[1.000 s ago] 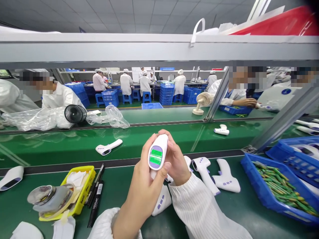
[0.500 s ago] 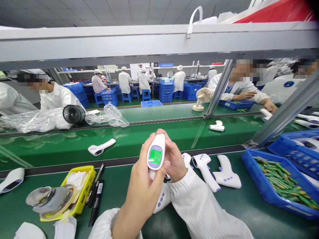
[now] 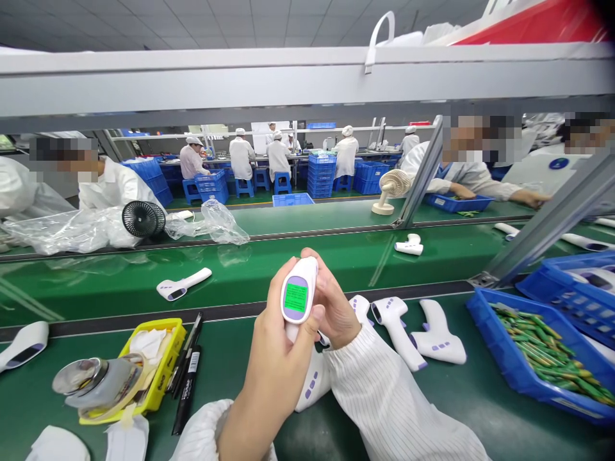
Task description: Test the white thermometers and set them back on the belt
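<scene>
A white infrared thermometer [image 3: 296, 298] with a lilac-framed screen faces me between my hands, its display lit green with dark text too small to read. My left hand [image 3: 270, 349] is closed around it, thumb along the lower right. My right hand [image 3: 337, 312] grips its far right side, with some fingers hidden behind it. Below and beside my right wrist lie more white thermometers: one partly under my hands [image 3: 313, 381], one with its handle toward me [image 3: 398, 330], and another on its side [image 3: 439, 334].
A yellow tray [image 3: 166, 378] holds a glass bottle; black markers [image 3: 186, 390] lie beside it. Right, a blue bin [image 3: 485, 346] contains green-and-gold parts. Thermometers [image 3: 184, 285] lie on the green conveyor belt [image 3: 269, 256]. A metal post [image 3: 423, 169] and overhead shelf [image 3: 269, 83] frame co-workers opposite.
The thermometers on the belt have shifted left. The held thermometer has turned slightly, and its screen text shows more sharply. At the right, a co-worker's hand has moved away from a thermometer.
</scene>
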Tool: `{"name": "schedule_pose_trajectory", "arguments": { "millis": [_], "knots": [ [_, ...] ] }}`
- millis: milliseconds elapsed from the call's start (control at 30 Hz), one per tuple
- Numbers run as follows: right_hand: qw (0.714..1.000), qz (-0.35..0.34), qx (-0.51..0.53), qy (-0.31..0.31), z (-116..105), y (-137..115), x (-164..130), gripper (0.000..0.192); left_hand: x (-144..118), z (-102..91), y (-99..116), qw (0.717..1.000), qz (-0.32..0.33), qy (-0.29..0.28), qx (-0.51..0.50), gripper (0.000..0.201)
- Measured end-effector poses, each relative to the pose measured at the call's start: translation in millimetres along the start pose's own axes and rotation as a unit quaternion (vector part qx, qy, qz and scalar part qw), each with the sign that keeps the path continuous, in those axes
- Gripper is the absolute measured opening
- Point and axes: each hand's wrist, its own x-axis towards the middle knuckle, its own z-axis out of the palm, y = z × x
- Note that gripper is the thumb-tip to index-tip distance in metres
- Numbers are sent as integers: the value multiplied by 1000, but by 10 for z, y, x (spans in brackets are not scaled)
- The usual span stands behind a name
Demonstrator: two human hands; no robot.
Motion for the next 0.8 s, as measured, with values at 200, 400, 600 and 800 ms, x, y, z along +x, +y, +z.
{"name": "schedule_pose_trajectory", "arguments": {
  "millis": [200, 400, 600, 800],
  "knots": [
    [999, 14, -24, -30, -39, 19, -15, 45, 5, 10, 3, 1000, -10, 2, -22, 55],
    [998, 0, -25, 50, -10, 0, 28, 52, 3, 16, -4, 997, 36, 62, 36, 49],
    [977, -100, -169, 78, 112, 43, 16, 36, 102, -20, -127, 987, 83, 130, 50, 41],
    [896, -151, -412, -71, 238, 152, -40, 43, 427, -281, -231, 892, -162, 156, -391, 33]
  ]
}}
